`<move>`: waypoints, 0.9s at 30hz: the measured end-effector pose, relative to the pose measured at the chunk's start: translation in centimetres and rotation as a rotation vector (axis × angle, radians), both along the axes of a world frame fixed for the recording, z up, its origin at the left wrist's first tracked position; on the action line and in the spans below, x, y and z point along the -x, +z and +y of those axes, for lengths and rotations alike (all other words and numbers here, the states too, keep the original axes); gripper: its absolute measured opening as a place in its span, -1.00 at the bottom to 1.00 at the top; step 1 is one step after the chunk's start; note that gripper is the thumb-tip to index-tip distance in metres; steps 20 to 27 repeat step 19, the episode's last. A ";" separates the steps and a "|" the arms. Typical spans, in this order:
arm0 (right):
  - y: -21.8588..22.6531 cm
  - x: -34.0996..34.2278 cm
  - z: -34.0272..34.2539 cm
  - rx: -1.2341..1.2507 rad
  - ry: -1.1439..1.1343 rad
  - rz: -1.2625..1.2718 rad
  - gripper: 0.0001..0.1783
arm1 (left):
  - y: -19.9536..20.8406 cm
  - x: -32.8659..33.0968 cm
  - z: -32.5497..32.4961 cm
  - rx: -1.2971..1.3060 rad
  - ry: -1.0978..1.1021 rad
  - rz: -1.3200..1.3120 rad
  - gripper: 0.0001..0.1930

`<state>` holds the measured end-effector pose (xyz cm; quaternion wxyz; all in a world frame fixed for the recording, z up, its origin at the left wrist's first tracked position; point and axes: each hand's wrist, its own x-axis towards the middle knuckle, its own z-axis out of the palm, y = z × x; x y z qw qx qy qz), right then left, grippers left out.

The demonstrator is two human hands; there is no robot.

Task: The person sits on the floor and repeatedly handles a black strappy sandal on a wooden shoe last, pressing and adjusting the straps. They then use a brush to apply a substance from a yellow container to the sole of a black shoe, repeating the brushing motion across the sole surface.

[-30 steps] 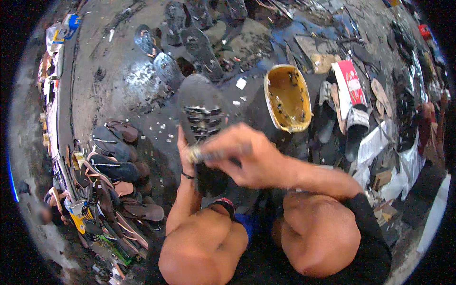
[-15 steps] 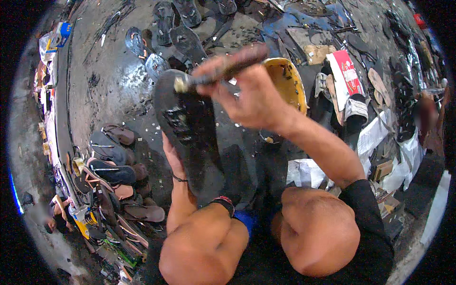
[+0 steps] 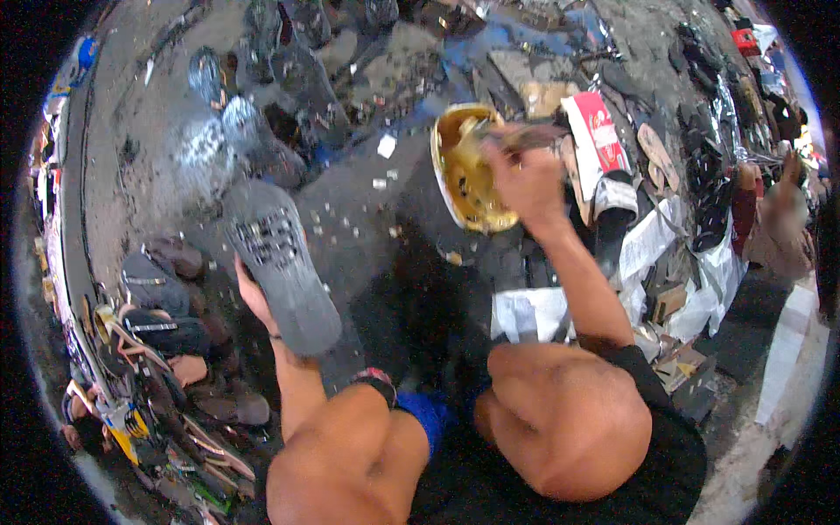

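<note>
My left hand (image 3: 250,291) grips a dark grey shoe sole (image 3: 300,293) from beneath. Its fingers are mostly hidden behind the sole, whose upper part carries a patch of small openings or raised marks. My right hand (image 3: 532,185), blurred by motion, is closed round the handle of a brush (image 3: 528,136). The brush end reaches into a yellow container (image 3: 455,185) smeared with a yellowish, glue-like substance. That hand is at the container's right rim.
Sandals (image 3: 157,284) are heaped at the left, and dark soles (image 3: 302,83) lie farther off. Right of the container are a red and white box (image 3: 598,131), pale insoles (image 3: 656,157) and white sheets (image 3: 529,313). Small scraps dot the floor.
My right hand has carried the brush from the sole rightward into the yellow container. The sole in my left hand has tilted and shifted lower left; the whole view has also shifted.
</note>
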<state>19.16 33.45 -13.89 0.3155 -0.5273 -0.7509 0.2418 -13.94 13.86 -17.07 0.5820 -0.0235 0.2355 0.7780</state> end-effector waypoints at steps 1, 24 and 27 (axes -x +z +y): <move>2.5 -0.8 -0.3 0.001 -0.038 0.079 -0.65 | 0.6 -0.1 -0.5 -0.012 0.001 -0.025 -0.41; 9.8 11.4 -4.2 -0.125 0.973 0.292 -0.66 | 3.3 -3.3 7.1 0.064 -0.045 0.176 -0.46; 9.8 11.4 -4.2 -0.125 0.973 0.292 -0.66 | 3.3 -3.3 7.1 0.064 -0.045 0.176 -0.46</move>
